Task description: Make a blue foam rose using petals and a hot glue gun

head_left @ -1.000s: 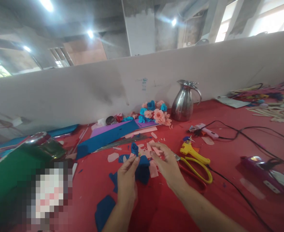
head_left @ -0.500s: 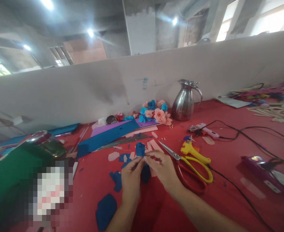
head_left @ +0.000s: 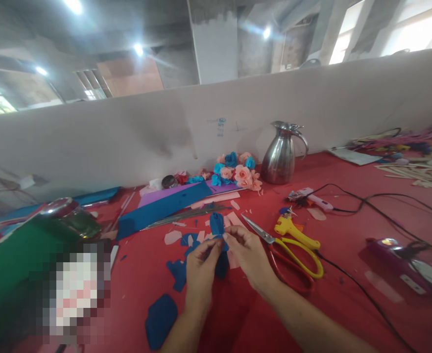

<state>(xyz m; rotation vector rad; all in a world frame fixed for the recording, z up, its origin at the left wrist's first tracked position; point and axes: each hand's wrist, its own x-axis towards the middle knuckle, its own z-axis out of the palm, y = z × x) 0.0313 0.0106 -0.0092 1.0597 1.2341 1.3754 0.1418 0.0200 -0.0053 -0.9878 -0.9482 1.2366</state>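
Note:
A small rolled blue paper flower bud (head_left: 216, 223) stands up between my hands over the middle of the table. My left hand (head_left: 200, 272) pinches its base with thumb and forefinger from the left. From the other side, my right hand (head_left: 248, 256) is closed on the same base, fingertips close to those of the left. The fingers hide the lower end of the bud. Loose blue paper petals (head_left: 161, 321) and cut blue pieces (head_left: 178, 274) lie left of and beneath the hands. Big scissors (head_left: 291, 257) with red and yellow handles rest just right of my right hand.
Beyond the hands lie a blue paper strip (head_left: 160, 211), pink and blue paper flowers (head_left: 242, 174) and a steel jug (head_left: 280, 154). At right are a yellow glue gun (head_left: 297, 232), a corded pink tool (head_left: 317, 200) and a purple power strip (head_left: 403, 267). A glass jar (head_left: 71, 218) is left.
The bud has moved slightly right and up, showing a flatter, taller side. Both hands have shifted a little, with their fingertips still at its base.

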